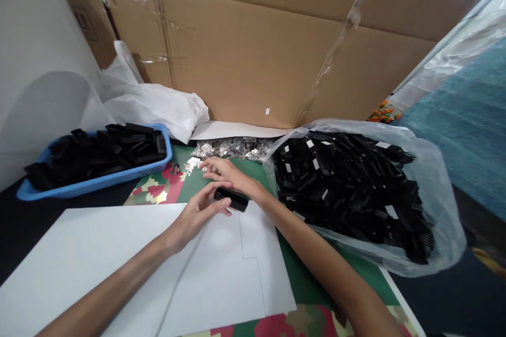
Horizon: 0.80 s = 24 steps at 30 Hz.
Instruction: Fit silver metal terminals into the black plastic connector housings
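Observation:
My left hand [197, 213] holds a small black plastic piece [232, 200] by its left end, just above the white sheets [118, 253]. My right hand [223, 171] reaches over the black piece, fingers spread and pointing left, fingertips at a scatter of small silver metal parts [193, 164] on the green patterned mat [190, 187]. Whether the fingertips pinch a metal part is too small to tell. A larger heap of the silver parts [233, 147] lies behind the hands.
A blue tray [98, 181] heaped with black plastic pieces stands at the left. A clear plastic bag [443, 221] full of black comb-like pieces lies at the right. A crumpled white bag [154, 102] and a cardboard wall [256, 52] stand behind.

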Available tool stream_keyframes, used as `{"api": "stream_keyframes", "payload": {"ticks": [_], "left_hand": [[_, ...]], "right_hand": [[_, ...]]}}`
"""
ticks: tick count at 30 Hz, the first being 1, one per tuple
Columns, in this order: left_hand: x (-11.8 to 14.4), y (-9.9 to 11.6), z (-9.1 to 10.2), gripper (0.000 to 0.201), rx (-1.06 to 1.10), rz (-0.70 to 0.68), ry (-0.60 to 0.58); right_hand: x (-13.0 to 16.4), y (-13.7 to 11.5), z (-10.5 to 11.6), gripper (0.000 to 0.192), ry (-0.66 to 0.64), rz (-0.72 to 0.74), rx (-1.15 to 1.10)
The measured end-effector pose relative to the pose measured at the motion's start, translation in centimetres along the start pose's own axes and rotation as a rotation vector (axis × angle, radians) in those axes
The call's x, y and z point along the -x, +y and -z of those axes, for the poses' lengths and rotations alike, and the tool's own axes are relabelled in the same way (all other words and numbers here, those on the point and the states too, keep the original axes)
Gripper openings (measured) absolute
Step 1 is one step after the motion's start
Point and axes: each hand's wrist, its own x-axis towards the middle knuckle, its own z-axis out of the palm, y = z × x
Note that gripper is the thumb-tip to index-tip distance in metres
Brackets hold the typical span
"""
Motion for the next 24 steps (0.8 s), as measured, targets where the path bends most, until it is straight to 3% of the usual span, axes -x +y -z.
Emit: {"api": "stream_keyframes", "payload": {"ticks": [2, 5, 11, 14, 17, 24], "left_hand": [[0.0, 0.2, -0.1, 0.044, -0.020, -0.042, -0.041], [0.1, -0.1, -0.1, 0.038, -0.170, -0.109, -0.062], [0.9, -1.6, 0.1, 0.024, -0.650, -0.268, 0.087], [1.4, -2.2, -0.1, 0.027, -0.677, -0.280, 0.081], [1.6, -2.7, -0.6, 0.032, -0.738, -0.329, 0.060], [1.2, -2.8, -1.8, 0.023, -0.849, -0.470, 0.156]], "right_hand": [[0.6, -0.3, 0.7, 0.008, -0.023, 0.013, -0.030], [2.4, -0.7, 2.2, 0.009, 0.052, -0.025, -0.079], [9.9, -2.3, 4.5, 0.014, 0.285, -0.181, -0.189], [12.8, -3.6, 3.8, 0.022, 0.428, -0.318, -0.256], [14.0, -5.0, 2.6, 0.016, 0.544, -0.389, -0.238], [14.3, -5.8, 1.0, 0.010, 0.596, -0.231, 0.084]]}}
